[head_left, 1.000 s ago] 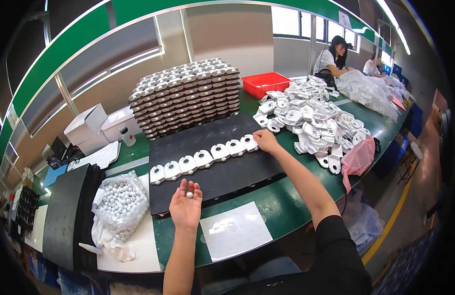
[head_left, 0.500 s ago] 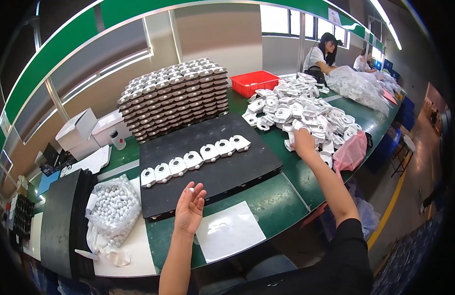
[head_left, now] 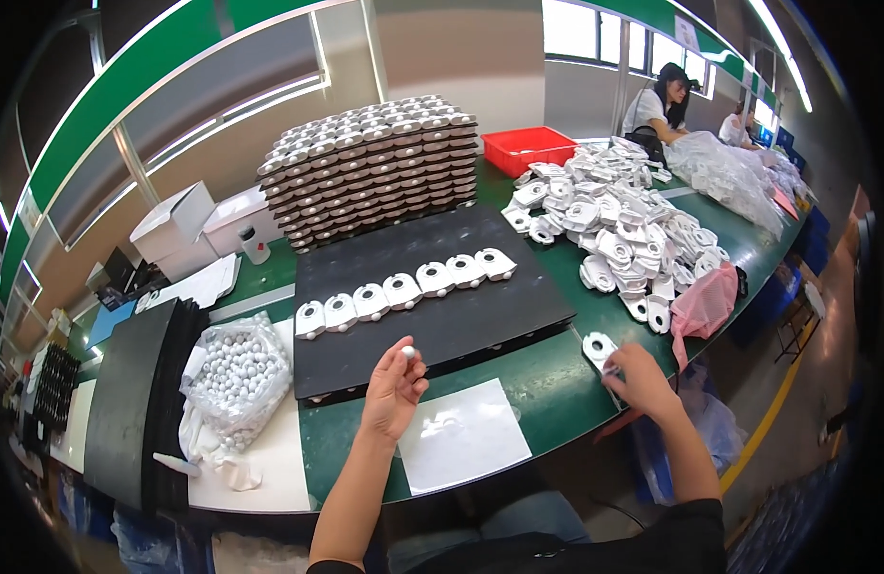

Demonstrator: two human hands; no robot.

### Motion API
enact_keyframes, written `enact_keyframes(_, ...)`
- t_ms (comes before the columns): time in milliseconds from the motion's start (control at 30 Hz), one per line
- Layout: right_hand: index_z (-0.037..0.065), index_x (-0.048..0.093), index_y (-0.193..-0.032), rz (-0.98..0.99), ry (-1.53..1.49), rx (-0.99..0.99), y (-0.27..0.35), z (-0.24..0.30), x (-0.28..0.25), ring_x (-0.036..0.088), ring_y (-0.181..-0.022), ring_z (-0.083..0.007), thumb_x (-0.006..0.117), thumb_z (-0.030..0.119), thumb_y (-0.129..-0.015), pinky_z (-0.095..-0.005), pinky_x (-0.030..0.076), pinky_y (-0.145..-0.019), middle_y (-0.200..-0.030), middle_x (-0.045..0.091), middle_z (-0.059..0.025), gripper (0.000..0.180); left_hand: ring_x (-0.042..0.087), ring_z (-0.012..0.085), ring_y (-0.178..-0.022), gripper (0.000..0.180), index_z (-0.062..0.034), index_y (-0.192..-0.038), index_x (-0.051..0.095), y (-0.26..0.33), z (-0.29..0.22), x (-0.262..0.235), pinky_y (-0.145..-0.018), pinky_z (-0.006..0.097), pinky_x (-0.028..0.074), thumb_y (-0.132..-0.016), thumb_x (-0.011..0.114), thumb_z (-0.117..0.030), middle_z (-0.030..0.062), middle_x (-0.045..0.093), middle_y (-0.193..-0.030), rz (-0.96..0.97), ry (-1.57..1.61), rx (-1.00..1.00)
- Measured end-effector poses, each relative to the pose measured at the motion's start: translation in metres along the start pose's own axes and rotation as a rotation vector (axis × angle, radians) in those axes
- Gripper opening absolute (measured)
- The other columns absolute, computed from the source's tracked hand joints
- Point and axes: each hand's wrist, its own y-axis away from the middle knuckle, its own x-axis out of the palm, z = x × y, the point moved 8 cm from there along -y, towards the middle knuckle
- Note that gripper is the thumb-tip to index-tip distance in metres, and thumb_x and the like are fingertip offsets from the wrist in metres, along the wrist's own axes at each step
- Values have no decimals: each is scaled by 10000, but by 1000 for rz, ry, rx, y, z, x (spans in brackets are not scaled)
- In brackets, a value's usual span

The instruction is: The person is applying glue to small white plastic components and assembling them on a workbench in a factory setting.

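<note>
My left hand (head_left: 394, 394) is raised before the near edge of a black board, palm up, pinching a small white ball (head_left: 408, 352) at the fingertips. In my right hand (head_left: 644, 383) is a white plastic housing (head_left: 599, 346) with a round hole, gripped over the green table to the board's right. Several similar white housings (head_left: 401, 292) with small balls at their lower ends stand in a slanting row on the black board (head_left: 432, 340). Beyond my right hand lies a large heap of loose white housings (head_left: 604, 215).
A clear bag of white balls (head_left: 236, 373) lies left of the board, near stacked black boards (head_left: 136, 402). Behind rise loaded trays (head_left: 375, 177) and a red bin (head_left: 528, 148). A pink cloth (head_left: 705, 304), a white sheet (head_left: 466, 435) and a seated co-worker (head_left: 662, 105) are also present.
My right hand has come back from the heap toward me, carrying one white housing. My left hand still holds the ball. The whole view has shifted slightly.
</note>
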Motion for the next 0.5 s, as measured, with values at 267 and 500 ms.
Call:
enact_keyframes(267,26,539,-704,21,218,8,-2,14,3,527,-773,-311,706,139,-636,-387,433,-668,-726,543,-126,213,536,95,-756,285,-65,-1117,536,2,-1,1,-611,213,466,-834,566,-52,59,573,-1014,42,1,24)
enact_keyframes(500,18,559,-793,-96,184,-188,-33,77,-13,551,-729,-296,593,21,-701,-385,452,-598,-732,574,-141,98,535,86,-757,205,-54,-1054,564,4,0,4,-614,207,460,-851,552,-80,67,585,-1020,21,-41,-7)
